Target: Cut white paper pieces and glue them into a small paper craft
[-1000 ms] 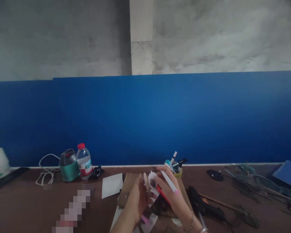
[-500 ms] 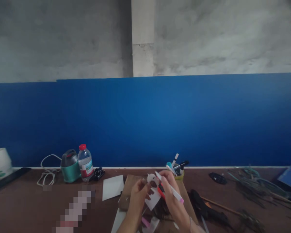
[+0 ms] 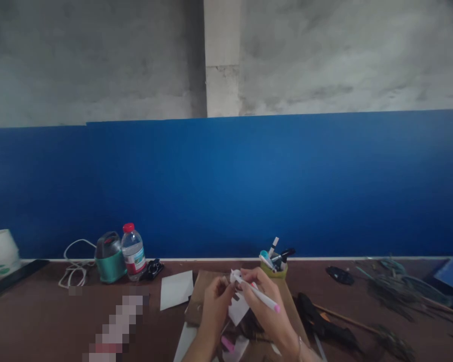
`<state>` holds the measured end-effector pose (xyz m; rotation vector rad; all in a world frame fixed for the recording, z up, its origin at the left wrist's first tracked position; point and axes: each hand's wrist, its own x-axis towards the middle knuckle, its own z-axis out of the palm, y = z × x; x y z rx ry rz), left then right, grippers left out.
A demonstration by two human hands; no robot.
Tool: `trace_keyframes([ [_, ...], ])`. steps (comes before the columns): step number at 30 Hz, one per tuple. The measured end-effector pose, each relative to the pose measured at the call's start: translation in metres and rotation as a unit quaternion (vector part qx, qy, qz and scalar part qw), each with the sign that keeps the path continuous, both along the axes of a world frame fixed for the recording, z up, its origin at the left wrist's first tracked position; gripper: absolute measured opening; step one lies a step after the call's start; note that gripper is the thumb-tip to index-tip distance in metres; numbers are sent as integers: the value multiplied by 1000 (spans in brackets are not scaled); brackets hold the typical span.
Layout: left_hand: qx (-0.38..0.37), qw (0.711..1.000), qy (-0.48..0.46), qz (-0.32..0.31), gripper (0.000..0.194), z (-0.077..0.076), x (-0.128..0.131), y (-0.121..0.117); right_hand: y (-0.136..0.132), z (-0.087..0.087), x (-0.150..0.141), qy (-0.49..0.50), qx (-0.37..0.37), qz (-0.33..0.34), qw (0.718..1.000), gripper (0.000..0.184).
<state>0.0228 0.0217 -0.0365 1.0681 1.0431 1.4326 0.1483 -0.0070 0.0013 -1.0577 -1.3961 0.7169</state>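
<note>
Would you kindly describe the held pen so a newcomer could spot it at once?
Below the blue partition runs a brown desk. In front of its yellow pen holder, the right hand grips a white pen; its pink end sets it apart from those in the holder.

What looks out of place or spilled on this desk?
What looks like a pink pen cap lies loose low in view, apart from the white marker in the right hand. At the desk's right, a tangled heap sprawls untidily; I see no spill.
</note>
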Motion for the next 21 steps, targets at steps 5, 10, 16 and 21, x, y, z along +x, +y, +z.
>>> trace_keyframes([
  [5, 21, 998, 52, 10, 45, -2, -2, -1, 2, -2, 1, -34, -8, -11, 999, 10],
  [10, 33, 996, 85, 16, 42, -1, -3, -3, 1, 3, 3, -67, -20, -16, 997, 5],
  [16, 47, 994, 101, 19, 41, -2, -4, -3, -1, 7, 1, -86, -15, -30, 996, 7],
  [21, 36, 995, 90, 12, 42, -6, -4, -1, 1, 6, 2, -78, -25, -30, 996, 5],
])
